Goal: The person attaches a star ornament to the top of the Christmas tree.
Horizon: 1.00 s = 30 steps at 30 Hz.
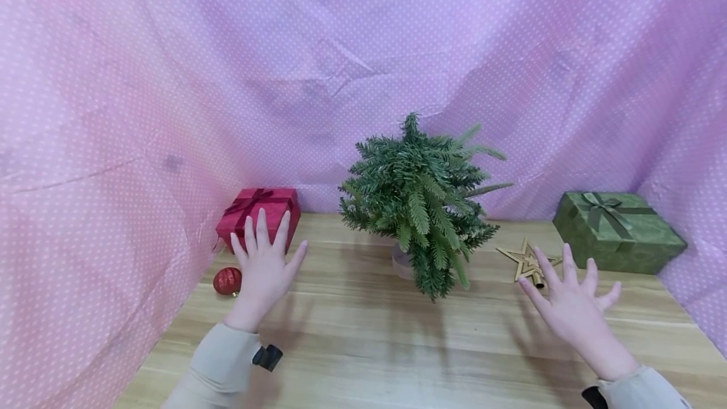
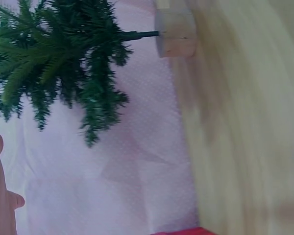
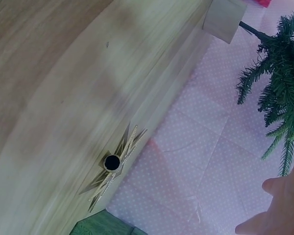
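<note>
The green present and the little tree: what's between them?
A gold star lies on the wooden tabletop between the little tree and the green present; the head view shows it.

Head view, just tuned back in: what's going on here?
A person's left hand and right hand are spread above the wooden table, both hands holding nothing. The left is near the red gift box and red bauble; the right, the gold star topper. The artificial Christmas tree stands between and beyond them; the bauble and topper rest on the table, off the tree. The green gift box sits beyond the right hand.
</note>
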Motion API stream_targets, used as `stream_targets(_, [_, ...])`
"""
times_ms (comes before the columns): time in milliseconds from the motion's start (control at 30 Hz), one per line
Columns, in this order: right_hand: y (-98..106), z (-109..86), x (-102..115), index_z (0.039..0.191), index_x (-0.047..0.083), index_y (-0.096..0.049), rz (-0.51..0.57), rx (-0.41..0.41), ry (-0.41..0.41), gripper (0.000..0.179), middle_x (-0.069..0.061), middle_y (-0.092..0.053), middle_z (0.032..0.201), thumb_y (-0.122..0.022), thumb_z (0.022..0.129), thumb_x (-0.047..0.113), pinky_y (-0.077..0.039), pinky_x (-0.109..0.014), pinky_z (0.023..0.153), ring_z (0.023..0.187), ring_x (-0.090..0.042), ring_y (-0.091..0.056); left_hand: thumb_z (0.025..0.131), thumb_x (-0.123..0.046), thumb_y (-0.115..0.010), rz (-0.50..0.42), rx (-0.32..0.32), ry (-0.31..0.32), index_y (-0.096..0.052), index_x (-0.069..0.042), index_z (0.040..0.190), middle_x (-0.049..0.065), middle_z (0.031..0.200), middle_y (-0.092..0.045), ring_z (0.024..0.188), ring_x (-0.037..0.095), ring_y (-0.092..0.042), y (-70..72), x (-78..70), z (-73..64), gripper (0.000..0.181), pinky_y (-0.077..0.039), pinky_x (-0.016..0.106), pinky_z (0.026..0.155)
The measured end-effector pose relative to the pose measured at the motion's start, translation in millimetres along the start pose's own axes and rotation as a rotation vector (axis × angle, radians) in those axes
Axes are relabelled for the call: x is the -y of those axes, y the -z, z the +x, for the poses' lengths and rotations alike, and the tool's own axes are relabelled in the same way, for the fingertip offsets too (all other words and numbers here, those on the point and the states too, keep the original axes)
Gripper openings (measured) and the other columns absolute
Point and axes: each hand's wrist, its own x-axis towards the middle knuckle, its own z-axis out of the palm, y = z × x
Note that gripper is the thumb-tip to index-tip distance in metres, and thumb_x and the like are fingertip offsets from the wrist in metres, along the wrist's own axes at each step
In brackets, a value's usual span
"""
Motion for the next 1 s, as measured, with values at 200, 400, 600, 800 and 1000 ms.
stream_targets(200, [1.2,2.8,1.7,0.153,0.020,-0.015,0.030,-0.032,0.013,0.069,-0.034,-0.001,0.151,-0.040,0.097,0.051,0.015,-0.081,0.087,0.128,-0.069,0.001,0.092,-0.043,-0.053,-0.059,-0.098,-0.066,-0.036,-0.013,0.145,0.030,0.150,-0.015,0.139,0.049,-0.007,18.4,-10.1,15.8,0.063,0.003,0.068,0.105])
stream_targets(400, [-0.7,4.7,-1.0,0.150,0.016,-0.024,0.035,-0.083,0.042,0.066,-0.037,-0.014,0.147,-0.043,0.097,0.049,0.005,-0.078,0.091,0.125,-0.065,-0.012,0.094,-0.034,-0.053,-0.205,-0.128,-0.108,-0.040,-0.007,0.142,0.029,0.147,-0.017,0.137,0.046,-0.010,34.6,-25.4,30.0,0.057,0.000,0.064,0.106])
stream_targets(600, [-4.1,8.6,-4.9,0.144,0.011,-0.033,0.064,-0.125,0.078,0.060,-0.039,-0.021,0.143,-0.048,0.096,0.043,-0.004,-0.073,0.093,0.120,-0.060,-0.022,0.096,-0.032,-0.051,-0.312,-0.154,-0.134,-0.041,-0.006,0.140,0.027,0.146,-0.020,0.135,0.044,-0.015,54.2,-46.1,47.7,0.053,-0.009,0.060,0.107])
stream_targets(800, [-8.2,10.8,-10.7,0.142,0.010,-0.035,0.096,-0.124,0.066,0.058,-0.040,-0.024,0.140,-0.051,0.096,0.041,-0.005,-0.072,0.092,0.118,-0.060,-0.024,0.096,-0.036,-0.050,-0.386,-0.165,-0.176,-0.038,-0.012,0.144,0.021,0.150,-0.019,0.138,0.039,-0.016,72.7,-74.5,66.4,0.055,-0.014,0.059,0.109])
stream_targets(1000, [-12.1,16.0,-20.1,0.142,0.005,-0.034,0.119,-0.080,0.017,0.060,-0.042,-0.024,0.138,-0.045,0.098,0.044,-0.006,-0.071,0.092,0.117,-0.061,-0.023,0.096,-0.037,-0.050,-0.461,-0.138,-0.218,-0.037,-0.013,0.145,0.020,0.150,-0.021,0.138,0.036,-0.020,82.3,-100.5,82.1,0.056,-0.022,0.060,0.109])
